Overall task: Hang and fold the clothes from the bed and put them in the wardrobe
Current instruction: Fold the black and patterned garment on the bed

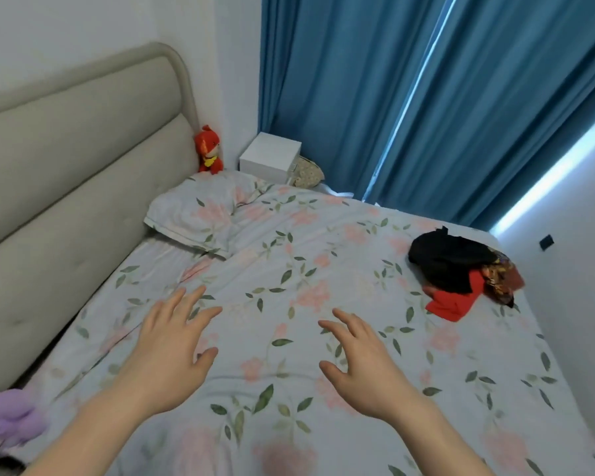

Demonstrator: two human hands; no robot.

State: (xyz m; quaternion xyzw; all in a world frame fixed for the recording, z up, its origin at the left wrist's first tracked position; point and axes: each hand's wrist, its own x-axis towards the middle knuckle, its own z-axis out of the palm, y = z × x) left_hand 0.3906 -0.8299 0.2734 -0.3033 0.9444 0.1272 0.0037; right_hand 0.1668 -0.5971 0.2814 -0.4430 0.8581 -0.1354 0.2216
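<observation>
Looking down from the head camera, we see both hands held out over the bed [323, 242], which is covered by a floral sheet. The left hand [172, 348] has its fingers straight and spread, palm down, grasping nothing; whether it touches the sheet we cannot tell. The right hand [361, 359] is likewise released, its fingers loosely extended and slightly bent, holding nothing. The clothes [461, 273] lie in a small heap near the far right edge of the bed, well apart from both hands: a black garment on top, a red one under its near side, and a patterned piece just beside them on the right. A pillow [200, 214] in the same floral print rests at the head of the bed, against the grey headboard [66, 187]. A red toy [208, 151] sits in the corner beside the headboard, near a white box [270, 156]. Blue curtains [392, 97] hang behind the bed. A purple plush [7, 420] shows at the lower left edge.
</observation>
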